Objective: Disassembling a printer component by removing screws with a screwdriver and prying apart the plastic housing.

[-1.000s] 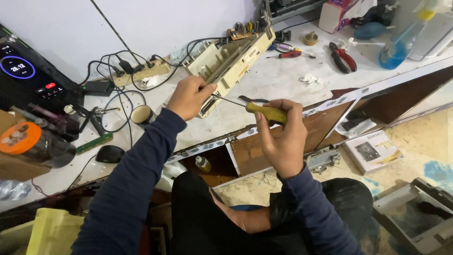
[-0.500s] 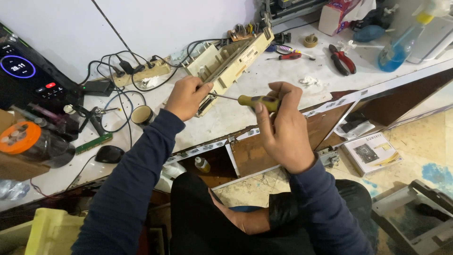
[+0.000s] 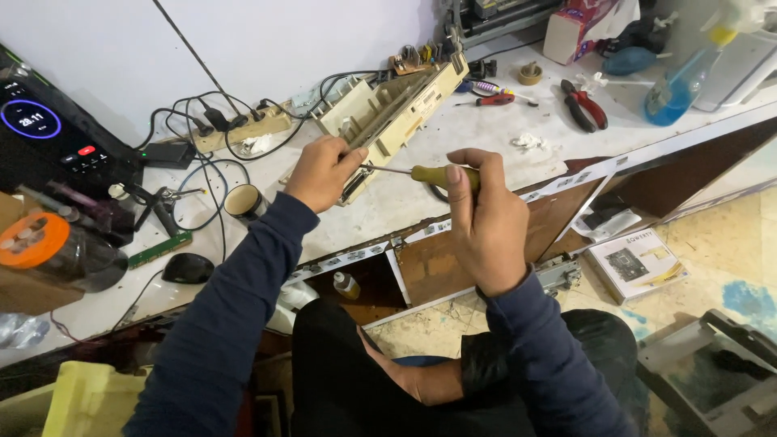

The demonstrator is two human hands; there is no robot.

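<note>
This is a small electronics repair workshop. A white workbench (image 3: 486, 154) running across the upper half of the frame is crowded with hand tools: red-handled pliers (image 3: 584, 107) at upper right, a small screwdriver (image 3: 490, 100) near the top centre, and a roll of tape (image 3: 530, 73) beside it. A power strip (image 3: 243, 129) with tangled black cables sits at upper left, a green circuit board (image 3: 158, 249) at left, and a blue spray bottle (image 3: 680, 81) at far upper right.

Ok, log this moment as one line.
left hand: steadies beige plastic housing | right hand: grips yellow-handled screwdriver, tip at housing | surface: white workbench
</note>
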